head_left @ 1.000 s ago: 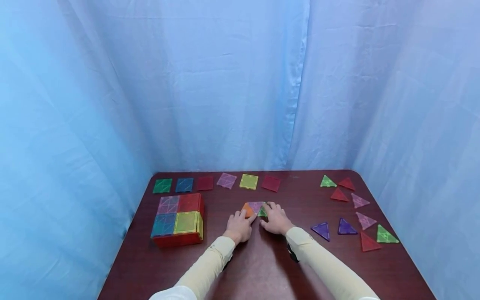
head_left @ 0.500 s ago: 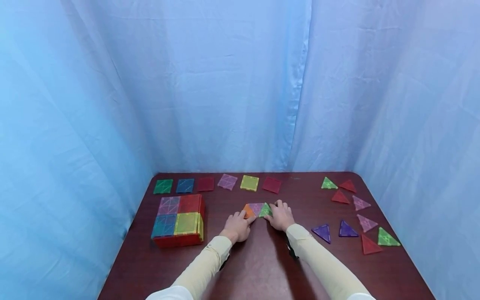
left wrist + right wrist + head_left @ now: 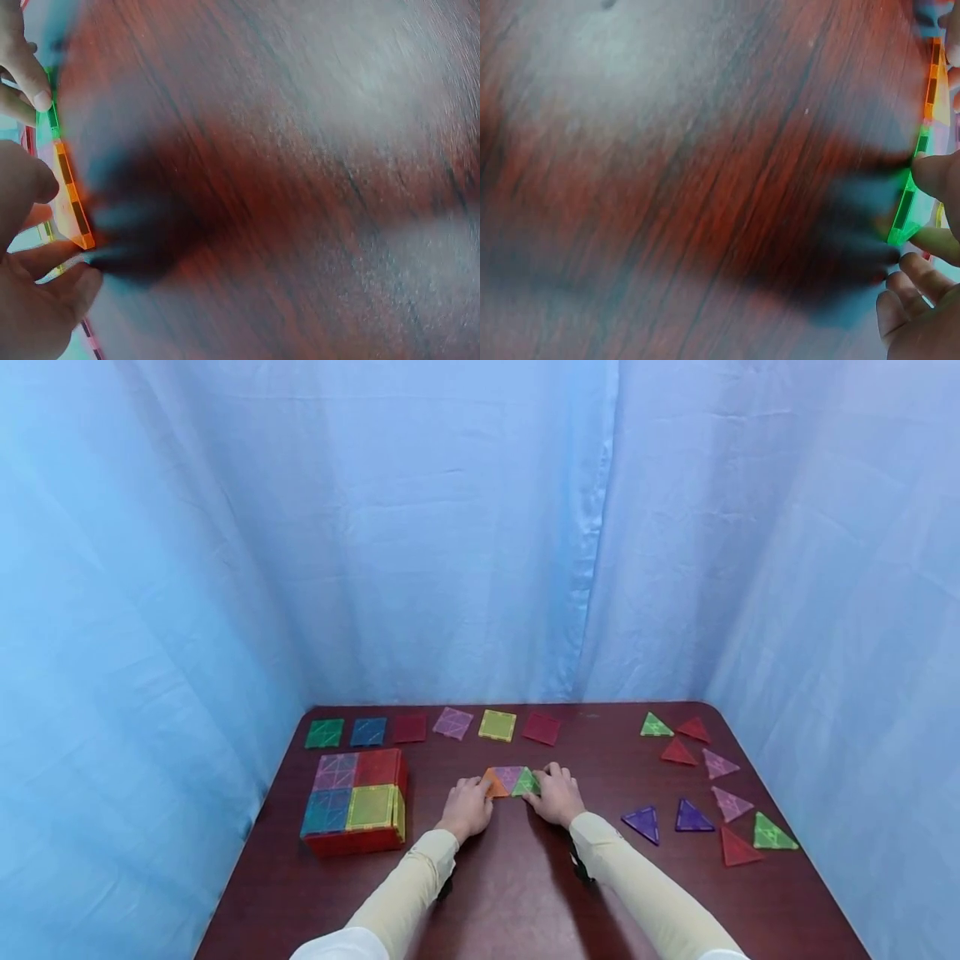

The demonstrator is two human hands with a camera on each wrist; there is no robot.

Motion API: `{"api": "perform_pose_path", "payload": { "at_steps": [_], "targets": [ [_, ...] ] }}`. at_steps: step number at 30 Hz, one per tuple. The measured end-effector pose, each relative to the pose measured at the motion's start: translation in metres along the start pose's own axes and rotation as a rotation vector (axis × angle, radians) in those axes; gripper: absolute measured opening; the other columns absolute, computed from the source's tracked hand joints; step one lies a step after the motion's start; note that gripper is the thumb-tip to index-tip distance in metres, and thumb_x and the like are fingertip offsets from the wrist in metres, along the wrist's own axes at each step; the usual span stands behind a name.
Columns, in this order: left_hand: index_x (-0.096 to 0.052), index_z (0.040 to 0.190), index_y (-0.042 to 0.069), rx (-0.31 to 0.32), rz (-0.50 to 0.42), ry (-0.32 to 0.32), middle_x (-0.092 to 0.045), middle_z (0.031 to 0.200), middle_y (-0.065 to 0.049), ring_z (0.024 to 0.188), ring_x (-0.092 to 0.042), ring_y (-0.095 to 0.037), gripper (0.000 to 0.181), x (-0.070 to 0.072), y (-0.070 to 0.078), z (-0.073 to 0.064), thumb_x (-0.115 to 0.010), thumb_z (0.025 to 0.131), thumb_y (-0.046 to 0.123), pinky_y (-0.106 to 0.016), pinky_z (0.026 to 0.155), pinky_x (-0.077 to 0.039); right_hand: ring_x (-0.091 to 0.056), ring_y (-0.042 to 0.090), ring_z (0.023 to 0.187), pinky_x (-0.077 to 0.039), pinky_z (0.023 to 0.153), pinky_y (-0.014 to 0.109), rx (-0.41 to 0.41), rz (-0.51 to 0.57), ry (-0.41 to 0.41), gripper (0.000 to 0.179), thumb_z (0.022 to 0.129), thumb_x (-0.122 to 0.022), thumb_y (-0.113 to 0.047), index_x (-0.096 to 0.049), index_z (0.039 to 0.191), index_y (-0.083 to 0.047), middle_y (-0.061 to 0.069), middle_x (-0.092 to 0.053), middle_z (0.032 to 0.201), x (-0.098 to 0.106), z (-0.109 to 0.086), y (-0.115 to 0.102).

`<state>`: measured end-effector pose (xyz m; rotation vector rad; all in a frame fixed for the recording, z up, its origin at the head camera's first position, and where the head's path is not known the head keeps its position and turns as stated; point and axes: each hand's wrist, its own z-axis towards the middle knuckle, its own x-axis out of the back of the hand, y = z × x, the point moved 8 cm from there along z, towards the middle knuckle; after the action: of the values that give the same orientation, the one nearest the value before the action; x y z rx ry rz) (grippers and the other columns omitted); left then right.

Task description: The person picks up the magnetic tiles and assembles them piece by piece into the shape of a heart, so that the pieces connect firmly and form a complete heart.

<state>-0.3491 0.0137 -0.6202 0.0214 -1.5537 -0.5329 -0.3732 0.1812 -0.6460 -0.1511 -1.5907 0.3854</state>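
Three triangular magnetic tiles sit edge to edge in a row in the head view. The orange triangular tile [image 3: 492, 783] is at the left, the pale purple triangular tile [image 3: 509, 774] in the middle, the green triangular tile [image 3: 524, 783] at the right. My left hand [image 3: 465, 808] pinches the orange tile, its thumb along the near side and a finger at the outer corner [image 3: 88, 241] in the left wrist view. With thumb and index finger, my right hand [image 3: 558, 797] grips the green tile by its near edge [image 3: 905, 199] and outer corner. The palms hide part of the tiles in both wrist views.
A block of stacked square tiles [image 3: 371, 807] stands left of my hands. Several square tiles [image 3: 497, 725] line the table's far edge. On the right lie loose triangles: purple [image 3: 693, 817], red [image 3: 738, 847], pink [image 3: 732, 804] and green [image 3: 776, 833]. Blue curtains [image 3: 480, 543] surround the table [image 3: 495, 893].
My left index finger has left the row's near side, and that hand now holds the orange tile's left end. My right hand has moved from over the green tile to its right end.
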Motion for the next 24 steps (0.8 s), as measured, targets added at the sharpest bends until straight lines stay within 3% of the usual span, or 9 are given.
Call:
{"api": "perform_pose_path", "payload": {
  "at_steps": [4,9,13,16,20,24],
  "targets": [
    [-0.068,0.125,0.008,-0.026,-0.044,0.067,-0.071,0.119,-0.015,0.111,-0.064,-0.036,0.030,0.001,-0.001,0.003,-0.068,0.096,0.013,-0.048,0.097,-0.052,-0.049,0.039,0.118,-0.043,0.100,0.056,-0.023,0.046,-0.008,0.052,0.093,-0.072,-0.033,-0.063,0.133,-0.001,0.020,-0.054,0.130,-0.002,0.001,0.000],
    [-0.069,0.122,0.005,0.017,-0.137,0.128,-0.068,0.113,-0.018,0.104,-0.064,-0.037,0.033,0.000,-0.007,0.007,-0.073,0.089,0.004,-0.048,0.091,-0.054,-0.051,0.040,0.117,-0.042,0.101,0.057,-0.048,0.136,-0.015,0.052,0.089,-0.077,-0.029,-0.062,0.129,0.001,0.020,-0.057,0.125,0.001,0.000,0.000],
    [-0.063,0.130,0.008,0.066,-0.245,0.183,-0.063,0.113,-0.017,0.099,-0.066,-0.035,0.050,0.000,-0.014,0.013,-0.075,0.084,-0.003,-0.047,0.086,-0.056,-0.060,0.035,0.106,-0.048,0.094,0.053,-0.061,0.239,0.036,0.043,0.087,-0.078,-0.022,-0.061,0.121,-0.003,0.015,-0.065,0.113,0.006,0.004,0.003],
    [-0.059,0.135,0.007,0.062,-0.304,0.222,-0.061,0.113,-0.017,0.096,-0.067,-0.034,0.059,0.003,-0.016,0.019,-0.075,0.081,-0.008,-0.046,0.084,-0.057,-0.065,0.030,0.097,-0.053,0.086,0.050,-0.050,0.314,0.100,0.032,0.088,-0.073,-0.013,-0.060,0.116,-0.006,0.012,-0.068,0.105,0.012,0.009,0.006],
    [-0.066,0.123,0.001,0.020,-0.276,0.277,-0.063,0.106,-0.016,0.094,-0.067,-0.033,0.044,0.011,-0.017,0.027,-0.072,0.081,-0.011,-0.045,0.084,-0.057,-0.067,0.026,0.097,-0.056,0.085,0.047,-0.021,0.358,0.153,0.023,0.093,-0.068,-0.009,-0.065,0.115,-0.010,0.010,-0.071,0.107,0.020,0.020,0.005],
    [-0.072,0.107,0.002,-0.002,-0.225,0.327,-0.066,0.099,-0.012,0.094,-0.067,-0.030,0.024,0.019,-0.020,0.037,-0.070,0.086,-0.008,-0.043,0.084,-0.058,-0.068,0.027,0.099,-0.057,0.087,0.048,-0.007,0.350,0.186,0.019,0.095,-0.069,-0.013,-0.070,0.114,-0.010,0.010,-0.072,0.109,0.027,0.032,0.001]
  ]
}}
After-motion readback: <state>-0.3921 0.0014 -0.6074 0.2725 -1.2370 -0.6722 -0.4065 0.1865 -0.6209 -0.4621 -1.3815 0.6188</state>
